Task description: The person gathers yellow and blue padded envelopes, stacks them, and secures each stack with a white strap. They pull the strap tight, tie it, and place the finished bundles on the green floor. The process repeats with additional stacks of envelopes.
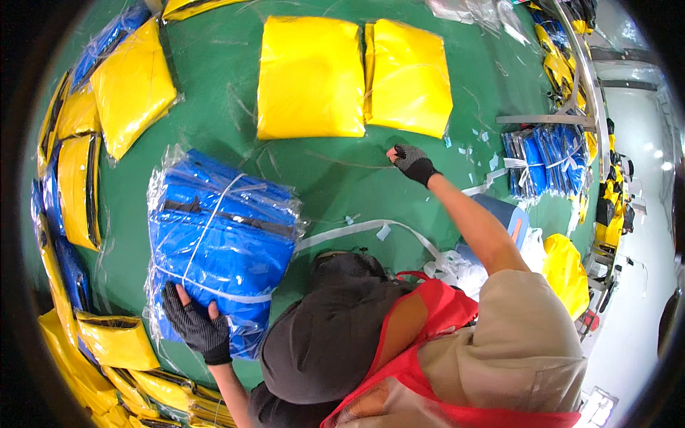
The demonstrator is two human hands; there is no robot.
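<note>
A bundle of folded blue items in clear plastic (221,235), tied crosswise with white strap, lies on the green floor at my left. My left hand (196,324), in a dark dotted glove with bare fingertips, rests on the bundle's near left corner, fingers apart. My right hand (414,164), gloved alike, is stretched forward above the floor with its fingers curled together. Whatever it holds, if anything, is hidden. Just beyond it lie a folded yellow packet (408,78) and a larger yellow packet (311,78), side by side.
Yellow packets (134,89) and blue ones line the left side. Tied blue bundles (546,160) lie at right beneath a metal frame (546,120). White strap (364,226) trails across the green floor (214,78) toward a blue-grey box (503,214). Paper scraps lie near my right hand.
</note>
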